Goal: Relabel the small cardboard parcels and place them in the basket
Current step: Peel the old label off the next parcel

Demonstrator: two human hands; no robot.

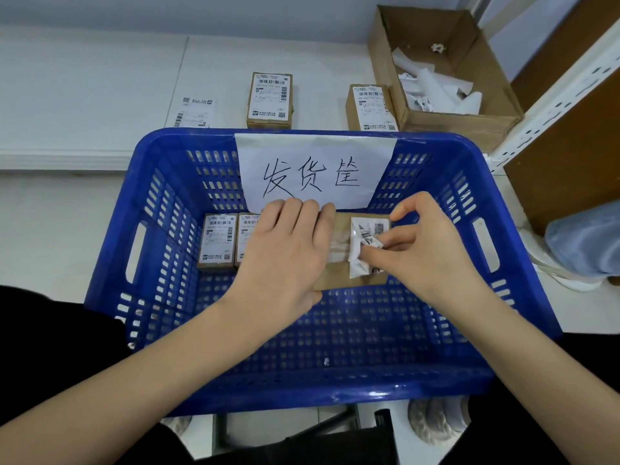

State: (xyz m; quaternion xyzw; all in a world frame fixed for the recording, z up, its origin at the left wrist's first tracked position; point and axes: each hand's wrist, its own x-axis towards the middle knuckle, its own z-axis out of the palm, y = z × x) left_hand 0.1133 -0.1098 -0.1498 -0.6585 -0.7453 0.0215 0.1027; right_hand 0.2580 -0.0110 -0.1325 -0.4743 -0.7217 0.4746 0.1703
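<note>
White worktop (84, 78) against a pale wall, with two labelled parcels (270, 100) and an open box (446, 72) of paper scraps at the back. Blue basket (523, 263) sits up front. Over it, the left hand (285, 253) grips a parcel (339, 273) by its left side, and the right hand (432, 250) pinches the half-peeled label (364, 245) on top. Two more parcels (218, 241) are in the basket just left of it.

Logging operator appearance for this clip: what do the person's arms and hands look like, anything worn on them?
Both forearms are bare right up to the frame edges: no sleeves show on them. The left hand and right hand wear no gloves, and no rings, watch or wristband can be seen. Fingernails look short and unpainted. Dark clothing shows at the lower corners, beside the arms.
</note>
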